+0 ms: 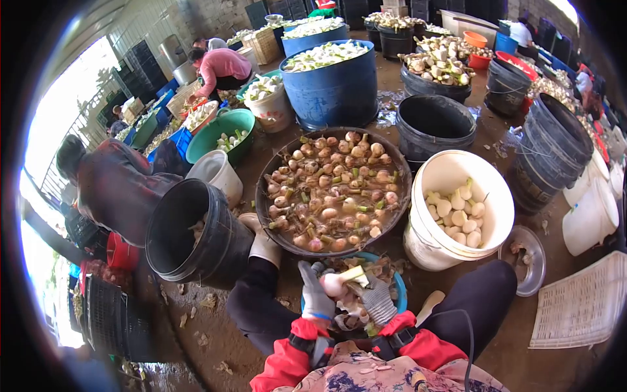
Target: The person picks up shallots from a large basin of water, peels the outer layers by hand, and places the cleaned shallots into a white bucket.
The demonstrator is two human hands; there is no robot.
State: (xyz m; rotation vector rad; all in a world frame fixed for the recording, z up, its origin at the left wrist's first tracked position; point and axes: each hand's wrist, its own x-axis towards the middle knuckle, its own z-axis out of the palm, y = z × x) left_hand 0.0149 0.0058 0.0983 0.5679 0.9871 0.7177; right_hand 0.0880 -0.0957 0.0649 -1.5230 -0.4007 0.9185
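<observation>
A pale, pinkish garlic bulb (334, 285) with a short cut green stem is between my gloved hands, low in front of me. My left hand (316, 295), in a light grey glove, is closed round the bulb from the left. At the stem end my right hand (379, 302), in a ribbed grey glove, has its fingers curled against the stem; any tool in it is hidden. Below both hands a blue basin (401, 295) holds loose papery peels (349, 315). Beyond them, a wide dark tub (260, 212) holds many unpeeled bulbs in brown water.
A white bucket (418, 245) with peeled bulbs stands right of the tub; a black bucket (163, 261) leans at left. A clear lid (539, 277) and white crate (581, 304) lie right. Co-workers (124, 186) (225, 68) sit or bend at left.
</observation>
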